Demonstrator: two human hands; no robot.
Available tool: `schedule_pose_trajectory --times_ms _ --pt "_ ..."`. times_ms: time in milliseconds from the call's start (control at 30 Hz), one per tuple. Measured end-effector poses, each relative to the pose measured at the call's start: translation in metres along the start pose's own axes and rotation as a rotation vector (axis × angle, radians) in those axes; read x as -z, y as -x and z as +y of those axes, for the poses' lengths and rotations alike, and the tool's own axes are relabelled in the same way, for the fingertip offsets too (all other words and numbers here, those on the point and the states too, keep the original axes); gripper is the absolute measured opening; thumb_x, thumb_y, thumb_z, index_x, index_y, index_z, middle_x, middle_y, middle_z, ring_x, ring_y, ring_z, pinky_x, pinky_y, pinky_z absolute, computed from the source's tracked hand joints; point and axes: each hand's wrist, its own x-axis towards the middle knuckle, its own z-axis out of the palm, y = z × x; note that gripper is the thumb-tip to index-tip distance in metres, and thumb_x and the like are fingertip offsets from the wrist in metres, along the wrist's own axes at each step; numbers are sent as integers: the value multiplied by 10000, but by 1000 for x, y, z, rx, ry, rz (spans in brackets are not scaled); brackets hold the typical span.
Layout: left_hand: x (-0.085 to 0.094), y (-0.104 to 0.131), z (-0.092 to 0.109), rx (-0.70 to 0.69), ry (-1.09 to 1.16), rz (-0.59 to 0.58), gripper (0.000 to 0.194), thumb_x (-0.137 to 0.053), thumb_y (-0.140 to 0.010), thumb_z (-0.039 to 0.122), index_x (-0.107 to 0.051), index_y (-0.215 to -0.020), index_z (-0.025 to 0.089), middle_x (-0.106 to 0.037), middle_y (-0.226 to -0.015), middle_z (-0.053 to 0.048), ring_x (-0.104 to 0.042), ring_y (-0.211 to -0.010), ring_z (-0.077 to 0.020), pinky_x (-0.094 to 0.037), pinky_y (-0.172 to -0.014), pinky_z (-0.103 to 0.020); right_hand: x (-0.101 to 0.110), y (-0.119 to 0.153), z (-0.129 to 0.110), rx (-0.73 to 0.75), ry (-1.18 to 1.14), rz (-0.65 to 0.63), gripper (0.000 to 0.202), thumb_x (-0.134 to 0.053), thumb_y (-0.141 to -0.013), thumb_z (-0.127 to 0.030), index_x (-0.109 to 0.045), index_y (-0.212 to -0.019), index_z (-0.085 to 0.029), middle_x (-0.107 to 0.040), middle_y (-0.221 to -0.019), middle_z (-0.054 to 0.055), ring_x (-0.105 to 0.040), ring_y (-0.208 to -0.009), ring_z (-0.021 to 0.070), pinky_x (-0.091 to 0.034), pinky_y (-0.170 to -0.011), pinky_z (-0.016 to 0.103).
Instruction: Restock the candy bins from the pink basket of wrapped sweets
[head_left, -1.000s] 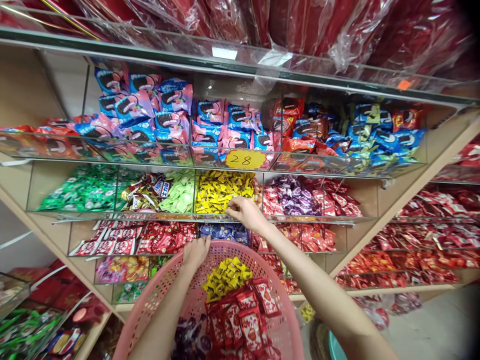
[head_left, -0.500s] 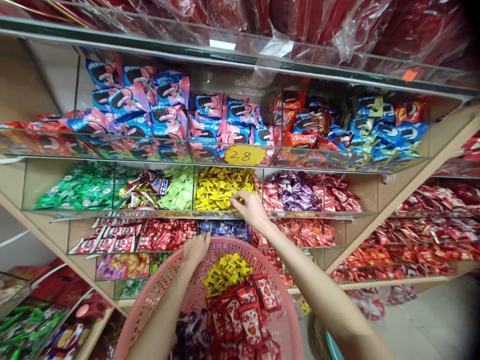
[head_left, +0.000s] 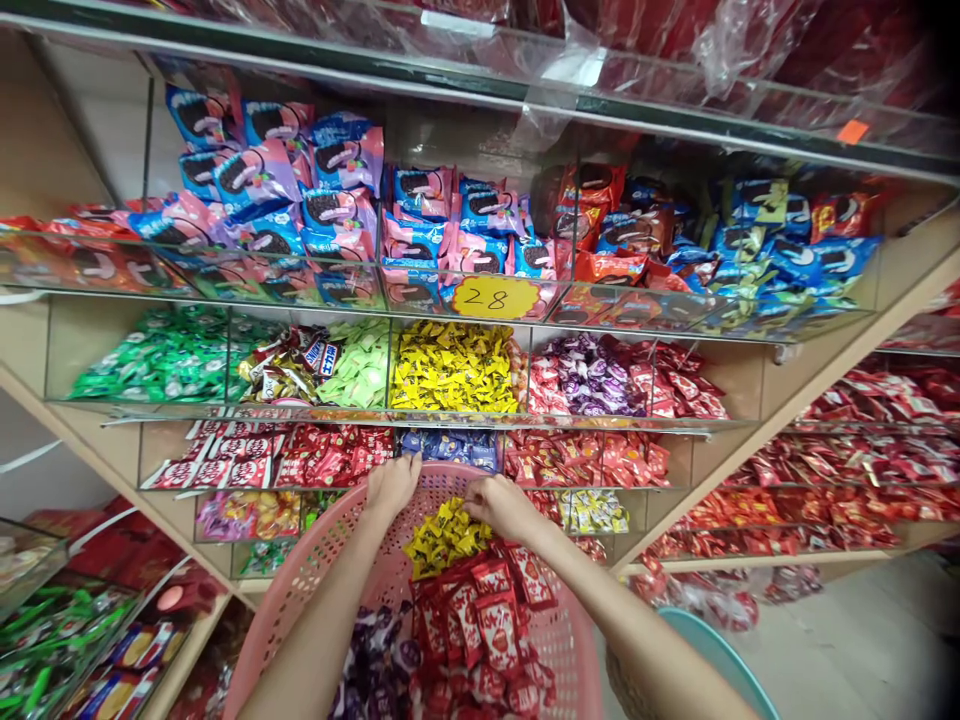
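Observation:
My left hand (head_left: 394, 487) is closed around the far rim of a pink perforated plastic basket (head_left: 285, 590). Above the basket's far inner side is my right hand (head_left: 501, 506), its fingers curled together beside a heap of yellow-wrapped candies (head_left: 442, 540). Whatever those fingers may hold is hidden. Red-and-white candy packets (head_left: 495, 625) lie nearer to me in the basket, with dark purple wrapped candies (head_left: 375, 655) at their left. More yellow-wrapped candies (head_left: 454, 370) fill a shelf compartment beyond the basket.
Glass-fronted shelves hold green-wrapped candies (head_left: 169, 355), purple-wrapped candies (head_left: 592, 375) and blue-pink cookie packs (head_left: 259, 185). A yellow price tag (head_left: 495, 298) reads 28. Low at the right stands a teal tub (head_left: 712, 650) on the floor. Red packets (head_left: 817, 460) line the right-hand shelves.
My right hand has come down and back from the shelf's yellow candies to the yellow heap in the basket. My left hand stays on the rim. The view has shifted slightly.

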Motion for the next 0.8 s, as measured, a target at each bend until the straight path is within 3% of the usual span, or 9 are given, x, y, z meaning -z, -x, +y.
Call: schedule_pose_trajectory --times_ms 500,667,800 --pt "3 0 2 36 9 -24 567 -127 -870 466 -613 -951 185 -658 -873 -106 -603 -847 -224 -401 -745 -323 -10 -4 -6 -85 163 -33 186 -482 -801 -304 -601 -850 -170 -632 -894 82 -570 -865 186 -356 -689 248" --pt "1 0 1 39 9 -23 561 -137 -867 481 -605 -978 193 -656 -886 -104 -602 -853 -225 -401 -756 -324 28 -3 -19 -19 154 58 219 -416 -845 -317 -591 -804 -190 -616 -864 55 -570 -800 157 -349 -629 229" --pt "-1 -1 1 37 -1 -17 562 -141 -868 482 -610 -963 185 -656 -873 -113 -604 -845 -227 -400 -764 -334 76 -15 -36 124 78 276 257 -351 -880 -316 -575 -844 -194 -590 -851 41 -545 -775 136 -351 -659 225"
